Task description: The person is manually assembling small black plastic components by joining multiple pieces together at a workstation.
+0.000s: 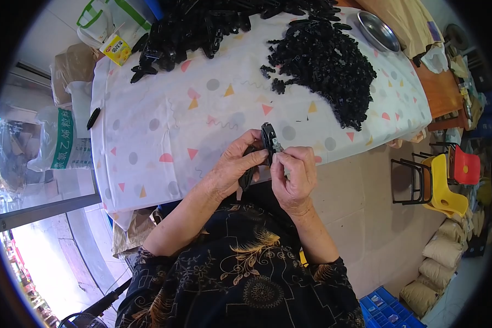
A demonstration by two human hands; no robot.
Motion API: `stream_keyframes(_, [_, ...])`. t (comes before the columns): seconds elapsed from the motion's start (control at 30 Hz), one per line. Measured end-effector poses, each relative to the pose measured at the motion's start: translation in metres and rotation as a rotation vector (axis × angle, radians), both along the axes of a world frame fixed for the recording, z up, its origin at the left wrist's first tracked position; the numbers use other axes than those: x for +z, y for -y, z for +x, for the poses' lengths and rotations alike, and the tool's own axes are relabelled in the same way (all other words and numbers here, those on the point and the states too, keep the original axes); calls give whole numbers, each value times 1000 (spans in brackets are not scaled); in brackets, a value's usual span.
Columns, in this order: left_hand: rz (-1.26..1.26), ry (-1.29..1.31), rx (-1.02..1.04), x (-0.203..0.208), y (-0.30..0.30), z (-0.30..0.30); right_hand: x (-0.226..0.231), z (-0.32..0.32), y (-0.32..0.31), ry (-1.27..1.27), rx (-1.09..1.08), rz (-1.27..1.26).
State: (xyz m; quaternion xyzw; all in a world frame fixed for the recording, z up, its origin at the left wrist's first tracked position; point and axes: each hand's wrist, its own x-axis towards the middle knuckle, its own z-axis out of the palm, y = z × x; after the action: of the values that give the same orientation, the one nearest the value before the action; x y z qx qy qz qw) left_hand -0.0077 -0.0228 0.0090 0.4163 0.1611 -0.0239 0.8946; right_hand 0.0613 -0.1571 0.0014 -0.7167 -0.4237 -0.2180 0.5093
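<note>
My left hand [234,165] is closed around a long, narrow black plastic piece [267,135], held upright above the near edge of the table. Another dark, curved piece [247,176] shows below the same fingers. Thumb and fingers of my right hand [295,177] pinch together against the right side of the held piece, by a small greyish part [276,146]. Whether the right fingertips grip a separate small part is hidden. Beyond my hands lie a heap of small black plastic parts [331,60] and a heap of longer black pieces [183,33].
A patterned white cloth [153,126] covers the table. One black piece [93,118] lies near its left edge. A metal bowl [378,31] stands at the far right. Yellow [445,188] and red chairs [467,165], sacks [441,249] and a blue compartment tray [389,310] are to the right.
</note>
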Motion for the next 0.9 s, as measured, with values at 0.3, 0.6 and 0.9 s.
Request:
stream_keyframes(0.3, [107, -10, -6, -16, -7, -6, -1, -4, -3, -365, 66, 1])
stream_keyframes(0.6, [668, 59, -127, -7, -7, -5, -7, 5, 1, -1435, 513, 286])
stream_keyframes(0.9, [783, 94, -54, -4, -17, 8, -9, 14, -23, -1385, 497, 219])
